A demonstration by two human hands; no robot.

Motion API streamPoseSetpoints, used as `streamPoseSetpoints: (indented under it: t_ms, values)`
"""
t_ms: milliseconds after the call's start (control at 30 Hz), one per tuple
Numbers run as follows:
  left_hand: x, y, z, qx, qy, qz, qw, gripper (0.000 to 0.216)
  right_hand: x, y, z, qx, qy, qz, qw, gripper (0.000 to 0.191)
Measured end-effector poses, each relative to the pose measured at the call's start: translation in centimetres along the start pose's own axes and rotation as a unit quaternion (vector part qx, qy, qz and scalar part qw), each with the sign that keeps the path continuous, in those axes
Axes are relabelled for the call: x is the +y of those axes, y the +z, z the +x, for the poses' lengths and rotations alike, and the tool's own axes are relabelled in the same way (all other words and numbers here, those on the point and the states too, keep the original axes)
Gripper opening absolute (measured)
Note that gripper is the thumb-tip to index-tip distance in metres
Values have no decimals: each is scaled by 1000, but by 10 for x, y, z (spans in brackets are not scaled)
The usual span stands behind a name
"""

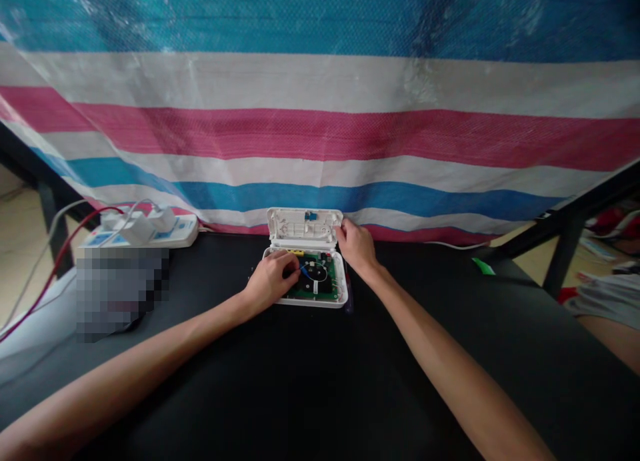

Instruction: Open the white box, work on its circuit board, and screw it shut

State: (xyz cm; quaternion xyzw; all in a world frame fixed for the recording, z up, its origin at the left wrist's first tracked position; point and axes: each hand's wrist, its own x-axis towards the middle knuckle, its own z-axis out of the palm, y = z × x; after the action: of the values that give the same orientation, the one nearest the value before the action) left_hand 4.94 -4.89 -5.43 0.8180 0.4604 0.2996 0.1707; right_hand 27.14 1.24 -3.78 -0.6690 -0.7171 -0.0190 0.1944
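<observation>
A white plastic router-like case (306, 304) lies opened on the dark table, with its lid (300, 230) raised at the back. Inside it a green circuit board (293, 293) carries dark flat parts and a thin white looped cable (327, 272). My left hand (273, 278) reaches over the left side of the board. Its thumb and fingers are closed at a small blue connector (304, 270), partly hidden by the fingertips. At the lid's right edge, my right hand (356, 246) is closed in a pinch, holding the lid up.
A white power strip (185, 231) with plugs and cables stands at the left, behind a blurred-out item (120, 291). A striped plastic sheet (320, 134) hangs behind the table (300, 381). On the right lies a green scrap (483, 266); another person's leg (613, 338) shows beyond.
</observation>
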Motion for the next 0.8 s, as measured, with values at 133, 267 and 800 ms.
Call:
streamPoseSetpoints:
  t_ms: [133, 267, 800]
  values:
    - [-2, 1, 1, 3, -1, 2, 1000, 8, -4, -18, -3, 45, -18, -11, 999, 30]
    - [-1, 2, -4, 14, 11, -5, 1000, 7, -8, -44, -10, 50, -39, 15, 998, 27]
    - [16, -41, 41, 160, 78, 206, 962, 35, -7, -50, -23, -78, -46, 112, 990, 17]
